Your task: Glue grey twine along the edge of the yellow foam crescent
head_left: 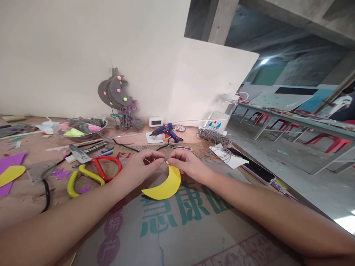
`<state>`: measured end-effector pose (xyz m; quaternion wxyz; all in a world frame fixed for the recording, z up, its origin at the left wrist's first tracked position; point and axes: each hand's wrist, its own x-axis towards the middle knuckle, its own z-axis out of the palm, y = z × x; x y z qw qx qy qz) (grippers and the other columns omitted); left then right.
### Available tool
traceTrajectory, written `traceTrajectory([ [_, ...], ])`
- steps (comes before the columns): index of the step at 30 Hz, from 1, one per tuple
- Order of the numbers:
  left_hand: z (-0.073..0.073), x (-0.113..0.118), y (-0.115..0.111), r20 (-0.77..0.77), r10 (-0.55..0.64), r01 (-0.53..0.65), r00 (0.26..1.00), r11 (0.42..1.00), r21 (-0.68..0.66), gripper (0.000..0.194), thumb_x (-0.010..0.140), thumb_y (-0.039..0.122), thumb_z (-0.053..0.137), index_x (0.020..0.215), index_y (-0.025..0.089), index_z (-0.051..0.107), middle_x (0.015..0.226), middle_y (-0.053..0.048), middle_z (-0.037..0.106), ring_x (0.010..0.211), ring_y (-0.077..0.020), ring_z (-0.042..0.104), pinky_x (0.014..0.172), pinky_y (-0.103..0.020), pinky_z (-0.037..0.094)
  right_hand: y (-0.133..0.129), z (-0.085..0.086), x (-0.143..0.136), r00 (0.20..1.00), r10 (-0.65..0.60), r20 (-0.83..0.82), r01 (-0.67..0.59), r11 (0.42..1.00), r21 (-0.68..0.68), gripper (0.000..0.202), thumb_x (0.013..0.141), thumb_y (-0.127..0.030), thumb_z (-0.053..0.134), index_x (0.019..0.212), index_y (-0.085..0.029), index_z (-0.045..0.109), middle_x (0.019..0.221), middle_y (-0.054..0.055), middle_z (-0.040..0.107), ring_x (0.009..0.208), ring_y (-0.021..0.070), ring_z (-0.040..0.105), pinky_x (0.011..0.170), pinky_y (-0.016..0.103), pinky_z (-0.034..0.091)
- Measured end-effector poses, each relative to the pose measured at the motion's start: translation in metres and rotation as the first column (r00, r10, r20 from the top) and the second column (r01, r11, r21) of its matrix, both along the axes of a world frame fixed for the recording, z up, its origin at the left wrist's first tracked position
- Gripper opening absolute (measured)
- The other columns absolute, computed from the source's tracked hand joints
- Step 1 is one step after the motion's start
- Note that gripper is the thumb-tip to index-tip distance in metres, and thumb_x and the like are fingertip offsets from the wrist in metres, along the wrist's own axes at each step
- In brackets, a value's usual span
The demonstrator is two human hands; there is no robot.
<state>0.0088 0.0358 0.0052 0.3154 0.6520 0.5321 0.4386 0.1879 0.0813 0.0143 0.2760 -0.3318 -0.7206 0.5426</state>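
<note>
A yellow crescent moon cut-out (168, 186), which looks like foam sheet or card, hangs above the printed cardboard. My right hand (191, 165) pinches it near its upper tip, thumb and fingers closed. Right beside that tip, my left hand (144, 162) has its thumb and forefinger pressed together; whatever is between them is too small to make out. Left of my left forearm lie scissors (101, 168) with one red and one yellow handle. Beyond my hands a blue glue gun (168, 132) rests by a small white paper.
Grey cord (213, 136) lies in a coil at the right, near a phone (255, 166) on the table edge. Behind stand a digital clock (155, 122), a clear plastic jar (222, 111) and hanging grey crescents (118, 90). A bowl (83, 137) of bits sits left.
</note>
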Motion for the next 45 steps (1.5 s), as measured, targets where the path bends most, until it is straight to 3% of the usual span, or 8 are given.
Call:
traceTrajectory([
  [6, -0.0002, -0.0007, -0.0002, -0.009, -0.038, 0.038, 0.999, 0.998, 0.048, 0.028, 0.074, 0.042, 0.055, 0.091, 0.023, 0.067, 0.089, -0.002, 0.067, 0.078, -0.0171, 0.059, 0.066, -0.027, 0.046, -0.0005, 0.0008, -0.0008, 1.0, 0.016, 0.016, -0.016, 1.0, 0.021, 0.025, 0.077, -0.04, 0.058, 0.079, -0.015, 0.054, 0.059, -0.004, 0.048, 0.048, 0.0055, 0.042, 0.044, 0.018, 0.032],
  [14, -0.0027, -0.0022, 0.0038, 0.059, 0.044, -0.045, 0.997, 0.999, 0.004, 0.031, 0.071, 0.044, 0.059, 0.087, 0.02, 0.067, 0.081, -0.002, 0.069, 0.073, -0.0171, 0.06, 0.062, -0.025, 0.046, 0.0012, 0.0002, 0.0018, 0.998, 0.043, 0.051, -0.048, 0.995, 0.093, 0.027, 0.081, -0.042, 0.052, 0.077, -0.015, 0.055, 0.046, -0.007, 0.04, 0.043, 0.0061, 0.036, 0.042, 0.019, 0.025],
  [21, 0.0009, -0.0018, 0.0013, 0.047, 0.021, -0.022, 0.999, 1.0, 0.021, 0.025, 0.076, 0.037, 0.054, 0.09, 0.022, 0.067, 0.086, -0.002, 0.069, 0.08, -0.0178, 0.061, 0.071, -0.027, 0.047, -0.0008, 0.0007, -0.0005, 0.997, 0.01, 0.071, -0.02, 0.991, 0.133, 0.025, 0.082, -0.039, 0.053, 0.076, -0.015, 0.054, 0.046, -0.007, 0.04, 0.042, 0.0058, 0.036, 0.043, 0.02, 0.025],
  [36, 0.003, -0.0014, -0.0006, -0.025, 0.035, -0.034, 0.999, 0.999, 0.024, 0.028, 0.076, 0.042, 0.051, 0.083, 0.019, 0.065, 0.072, 0.0, 0.065, 0.066, -0.0152, 0.058, 0.058, -0.024, 0.045, -0.0033, 0.0026, -0.0023, 0.996, -0.001, 0.091, -0.01, 0.992, 0.122, 0.028, 0.079, -0.043, 0.054, 0.073, -0.016, 0.053, 0.048, -0.007, 0.041, 0.043, 0.0063, 0.038, 0.042, 0.02, 0.026],
  [45, 0.0018, -0.0025, 0.0009, -0.034, 0.047, -0.046, 0.998, 0.999, 0.012, 0.029, 0.076, 0.044, 0.05, 0.084, 0.02, 0.066, 0.077, 0.0, 0.067, 0.072, -0.0165, 0.059, 0.061, -0.024, 0.045, -0.0049, 0.0036, -0.0025, 0.997, -0.008, 0.076, -0.001, 0.993, 0.117, 0.026, 0.08, -0.041, 0.053, 0.073, -0.016, 0.052, 0.046, -0.007, 0.04, 0.042, 0.0061, 0.037, 0.042, 0.02, 0.027],
])
